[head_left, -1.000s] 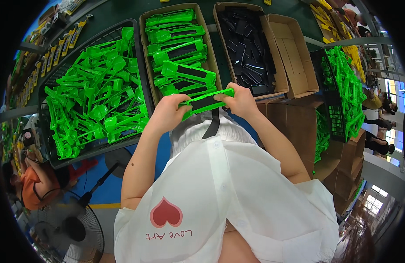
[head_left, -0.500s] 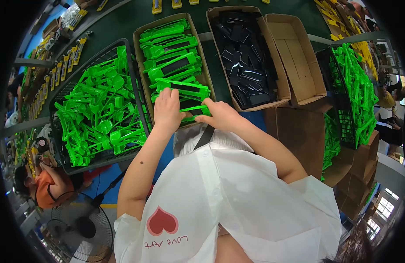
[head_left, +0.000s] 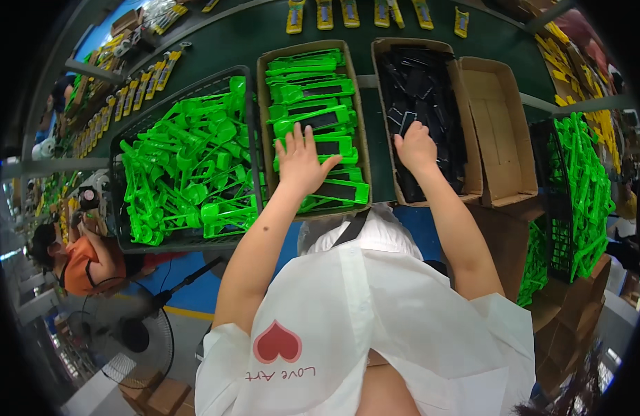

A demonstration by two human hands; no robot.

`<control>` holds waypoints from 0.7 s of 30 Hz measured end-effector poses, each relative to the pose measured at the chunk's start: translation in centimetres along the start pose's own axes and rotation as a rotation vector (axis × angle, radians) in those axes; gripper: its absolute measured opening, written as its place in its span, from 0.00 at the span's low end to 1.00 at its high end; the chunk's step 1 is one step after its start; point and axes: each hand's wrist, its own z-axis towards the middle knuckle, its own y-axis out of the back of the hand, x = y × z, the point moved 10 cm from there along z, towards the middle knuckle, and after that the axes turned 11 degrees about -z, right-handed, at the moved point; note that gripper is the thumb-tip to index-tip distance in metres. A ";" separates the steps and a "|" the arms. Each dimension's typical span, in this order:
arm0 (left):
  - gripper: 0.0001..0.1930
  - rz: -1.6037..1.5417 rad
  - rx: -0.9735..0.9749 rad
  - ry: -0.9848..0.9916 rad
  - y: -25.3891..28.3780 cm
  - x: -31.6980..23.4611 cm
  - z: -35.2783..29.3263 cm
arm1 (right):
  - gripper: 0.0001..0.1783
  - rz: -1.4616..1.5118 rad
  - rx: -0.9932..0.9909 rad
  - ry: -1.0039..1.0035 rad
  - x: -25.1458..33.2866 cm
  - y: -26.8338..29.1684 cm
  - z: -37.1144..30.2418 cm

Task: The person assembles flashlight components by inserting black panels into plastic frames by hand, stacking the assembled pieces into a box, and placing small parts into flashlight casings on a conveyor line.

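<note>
My left hand [head_left: 302,163] lies with fingers spread over the green plastic parts [head_left: 320,90], which are stacked in a long cardboard box [head_left: 367,180]. Several of these parts have a black rectangular panel set in them. Over the box to the right, my right hand [head_left: 418,147] pinches a small flat black plate [head_left: 407,123] with a light edge between thumb and fingers. Beneath it the box [head_left: 472,163] holds a heap of glossy black plates [head_left: 441,114].
A black plastic crate [head_left: 254,139] full of loose green spoon-shaped parts stands at the left. An open cardboard tray [head_left: 500,132] adjoins the black plates' box. Another crate [head_left: 559,201] of green parts is at the right. Yellow-carded packages [head_left: 325,15] lie on the green tabletop [head_left: 264,28].
My right hand has left the green part it was on with the left and moved right to the black plates, taking one. My left hand has opened flat. The view has shifted.
</note>
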 end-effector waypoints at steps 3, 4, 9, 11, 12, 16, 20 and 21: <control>0.47 -0.060 -0.034 0.213 -0.9 1.3 1.5 | 0.14 -0.031 0.047 -0.022 -0.5 0.3 0.7; 0.47 -0.047 -0.026 0.249 -1.5 1.5 1.0 | 0.11 0.001 0.086 -0.038 -0.8 0.4 0.7; 0.30 -0.309 -0.409 -0.139 5.7 1.1 -2.8 | 0.17 0.569 0.147 -0.110 -4.2 -0.2 -1.3; 0.12 -0.347 -0.734 -0.094 11.0 6.4 -4.7 | 0.18 0.518 0.005 -0.031 -4.8 1.8 -2.4; 0.09 -0.254 -0.842 0.007 12.3 9.8 -5.6 | 0.18 0.579 -0.011 -0.041 -5.1 2.2 -2.9; 0.08 -0.093 -0.775 0.068 13.3 19.4 -4.3 | 0.16 0.596 -0.019 -0.030 -5.2 2.6 -3.9; 0.18 0.012 -0.505 -0.149 11.2 16.9 0.8 | 0.14 0.732 0.003 -0.122 -4.7 1.4 -4.4; 0.24 0.055 -0.361 -0.044 9.3 17.8 1.7 | 0.13 0.753 0.066 -0.096 -3.6 1.7 -4.5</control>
